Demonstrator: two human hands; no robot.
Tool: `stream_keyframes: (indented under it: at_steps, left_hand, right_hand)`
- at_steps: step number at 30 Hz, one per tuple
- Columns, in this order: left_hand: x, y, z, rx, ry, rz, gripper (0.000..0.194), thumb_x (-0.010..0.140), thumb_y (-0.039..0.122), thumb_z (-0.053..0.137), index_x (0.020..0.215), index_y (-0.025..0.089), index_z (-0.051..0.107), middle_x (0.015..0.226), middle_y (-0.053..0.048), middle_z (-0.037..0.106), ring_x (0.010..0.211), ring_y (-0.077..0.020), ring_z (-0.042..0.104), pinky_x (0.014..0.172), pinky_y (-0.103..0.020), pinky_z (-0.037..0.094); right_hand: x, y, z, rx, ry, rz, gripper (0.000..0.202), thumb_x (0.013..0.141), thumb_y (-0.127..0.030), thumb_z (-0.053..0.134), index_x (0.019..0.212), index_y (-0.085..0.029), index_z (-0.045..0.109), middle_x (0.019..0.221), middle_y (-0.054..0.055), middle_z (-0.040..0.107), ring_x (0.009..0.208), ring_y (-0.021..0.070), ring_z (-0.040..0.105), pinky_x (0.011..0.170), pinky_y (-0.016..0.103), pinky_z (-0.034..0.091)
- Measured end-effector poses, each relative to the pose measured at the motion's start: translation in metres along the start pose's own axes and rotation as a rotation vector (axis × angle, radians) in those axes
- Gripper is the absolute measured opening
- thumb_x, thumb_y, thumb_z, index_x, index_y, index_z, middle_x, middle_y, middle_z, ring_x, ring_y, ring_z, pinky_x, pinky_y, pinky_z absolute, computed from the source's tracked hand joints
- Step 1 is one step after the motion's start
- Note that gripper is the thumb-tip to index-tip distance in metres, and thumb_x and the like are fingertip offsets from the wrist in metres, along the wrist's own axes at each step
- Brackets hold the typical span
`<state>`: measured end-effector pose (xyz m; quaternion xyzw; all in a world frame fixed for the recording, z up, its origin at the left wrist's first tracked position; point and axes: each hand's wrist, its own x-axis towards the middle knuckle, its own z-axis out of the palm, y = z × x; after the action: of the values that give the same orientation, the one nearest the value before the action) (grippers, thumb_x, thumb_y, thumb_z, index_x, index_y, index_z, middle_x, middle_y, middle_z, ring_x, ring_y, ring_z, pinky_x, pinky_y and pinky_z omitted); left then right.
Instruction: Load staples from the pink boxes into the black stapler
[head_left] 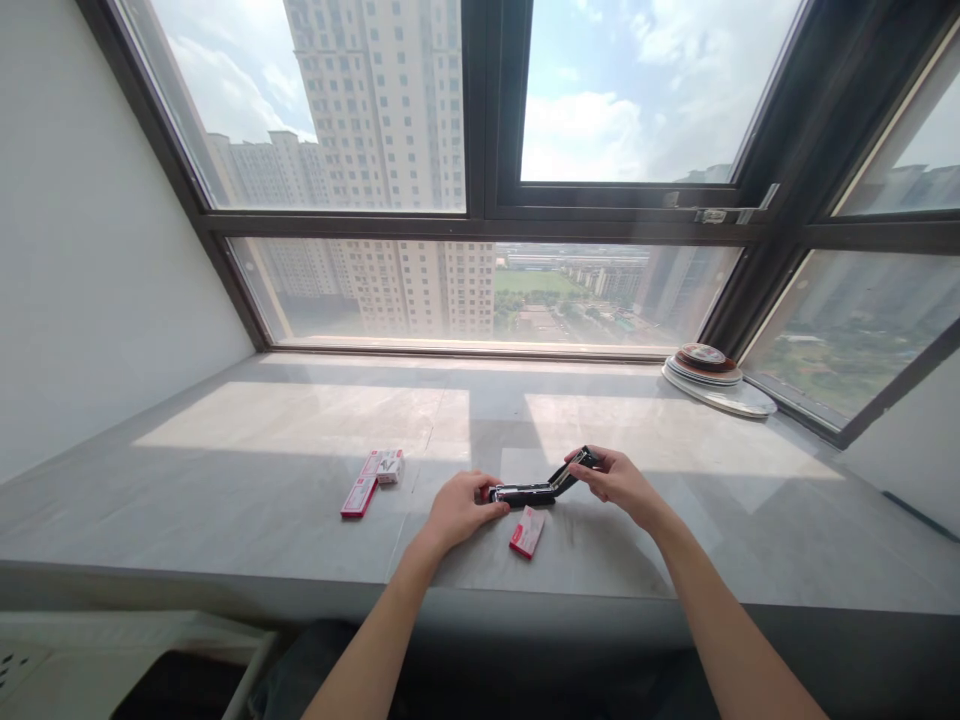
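A black stapler (525,494) lies on the grey stone sill, its top arm swung open and raised toward the right. My left hand (466,507) is closed round the left end of its base. The fingers of my right hand (609,477) pinch the tip of the raised arm. Just in front of the stapler rests a small red and white box (527,532). Farther left, a longer red and white box (360,495) lies beside a small white box (390,466), the two touching.
A stack of plates or round lids (718,388) stands at the back right corner by the window. The sill's front edge (525,590) runs close below my forearms. At the lower left is a white container (135,630) with something dark in it.
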<state>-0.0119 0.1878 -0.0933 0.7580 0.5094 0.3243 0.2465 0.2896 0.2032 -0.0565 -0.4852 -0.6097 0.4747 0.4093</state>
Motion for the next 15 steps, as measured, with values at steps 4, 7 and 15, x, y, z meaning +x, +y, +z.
stream_keyframes:
  at_steps: [4,7,15]
  left_hand:
    - [0.001,0.000,0.003,0.009,0.003,0.031,0.031,0.078,0.049,0.073,0.101,0.028,0.077,0.081,-0.002,0.067,0.083,-0.0223,0.060,0.074,-0.029,0.042]
    - [0.000,0.001,0.003,0.023,0.004,0.033,0.031,0.079,0.047,0.072,0.104,0.029,0.076,0.083,-0.002,0.068,0.086,-0.0230,0.059,0.075,-0.029,0.041]
    - [-0.020,0.024,0.000,0.045,0.086,0.024,0.021,0.085,0.026,0.059,0.104,0.026,0.069,0.089,-0.003,0.067,0.084,-0.0222,0.059,0.078,-0.032,0.044]
  right_hand:
    - [0.018,-0.013,0.028,-0.174,-0.008,-0.129,0.048,0.067,-0.061,0.080,0.082,-0.018,0.067,0.060,-0.005,0.053,0.051,0.0085,0.037,0.048,0.024,0.028]
    - [0.024,-0.015,0.052,-0.336,-0.012,-0.212,0.041,0.066,-0.054,0.083,0.073,-0.019,0.064,0.055,-0.009,0.044,0.054,0.0083,0.036,0.051,0.023,0.026]
    - [0.019,-0.026,0.066,-0.504,-0.155,-0.226,0.020,0.076,-0.038,0.073,0.086,-0.021,0.076,0.059,-0.004,0.060,0.056,0.0119,0.049,0.054,0.023,0.028]
